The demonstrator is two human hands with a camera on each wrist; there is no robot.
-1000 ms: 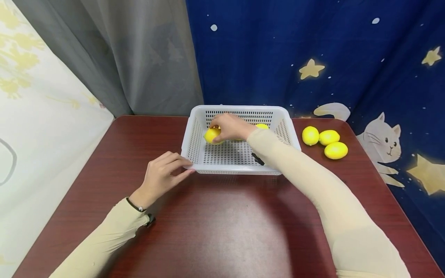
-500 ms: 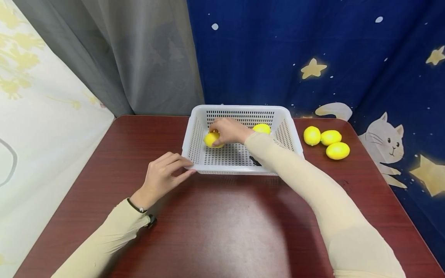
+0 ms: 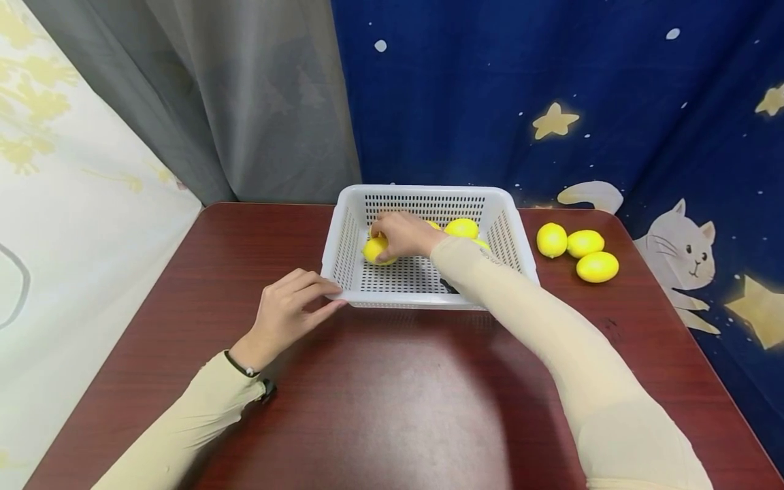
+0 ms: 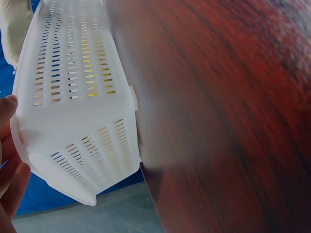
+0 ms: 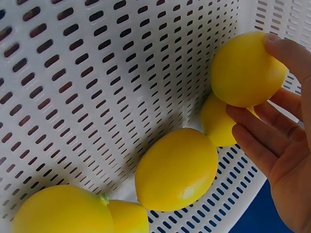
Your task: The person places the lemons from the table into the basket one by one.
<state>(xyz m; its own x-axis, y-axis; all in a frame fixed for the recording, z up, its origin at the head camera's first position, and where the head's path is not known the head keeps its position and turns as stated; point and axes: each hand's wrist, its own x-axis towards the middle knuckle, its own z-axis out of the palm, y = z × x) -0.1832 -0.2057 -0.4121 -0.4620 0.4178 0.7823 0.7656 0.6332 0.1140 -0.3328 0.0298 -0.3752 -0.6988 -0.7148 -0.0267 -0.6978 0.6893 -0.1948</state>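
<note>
Lemon (image 5: 248, 70) in the right hand (image 3: 404, 233) was inside the left part of the basket (image 3: 410, 297). In the head view it seemed longer from side to side than from front to back, though the hand hid part of it; in the right wrist view it looked nearly round, so I could not tell which way a tip pointed. Thumb and fingers were clamped on it, spread about as wide as the fruit. The lower fingers reached past it, close to a second lemon (image 5: 218, 124); whether they touched that one was unclear. Also in the basket were a third lemon (image 5: 177, 170), its long axis slanting up to the right in the right wrist view, then a fourth lemon (image 5: 63, 211), its green nub pointing right, and a fifth lemon (image 5: 130, 217) partly hidden behind that. The left hand (image 3: 284, 309) pinched the basket's near left corner, thumb and fingers bent round the rim. Three loose lemons (image 3: 585, 243) lay close together on the table (image 3: 392, 408), right of the basket.
</note>
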